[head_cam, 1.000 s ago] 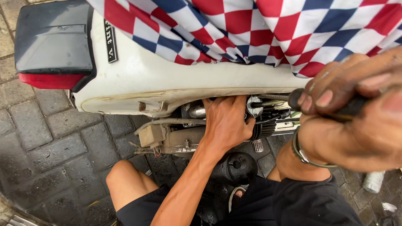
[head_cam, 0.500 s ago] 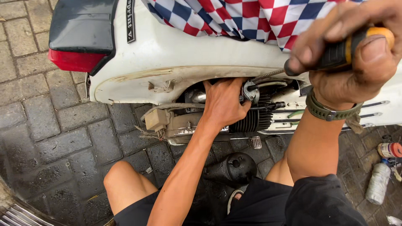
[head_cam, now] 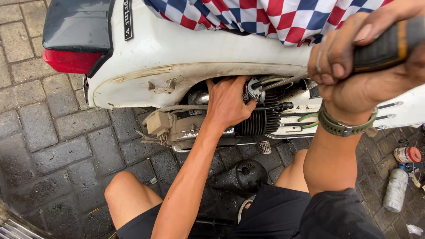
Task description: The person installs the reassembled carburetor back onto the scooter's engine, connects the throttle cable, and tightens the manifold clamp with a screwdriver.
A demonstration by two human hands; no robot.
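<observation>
Fingers (head_cam: 330, 59) of the right hand (head_cam: 358, 71) are wrapped tight around a black and orange tool handle (head_cam: 389, 44), now bigger and nearer the camera than before. Farther off, the left hand (head_cam: 228, 104) has stayed pressed on the engine (head_cam: 256, 121), fingers bent against it, under the white scooter body (head_cam: 186, 57).

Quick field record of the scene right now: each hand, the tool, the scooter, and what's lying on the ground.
left hand: reaching into the open engine bay, resting on the engine
right hand: gripping a screwdriver handle, black and orange; shaft angled toward the engine
engine: finned cylinder exposed, cables around it
scooter body: white, scuffed, red tail light, checked cloth on top
ground: grey pavers; black muffler, plastic bottle, small can
</observation>
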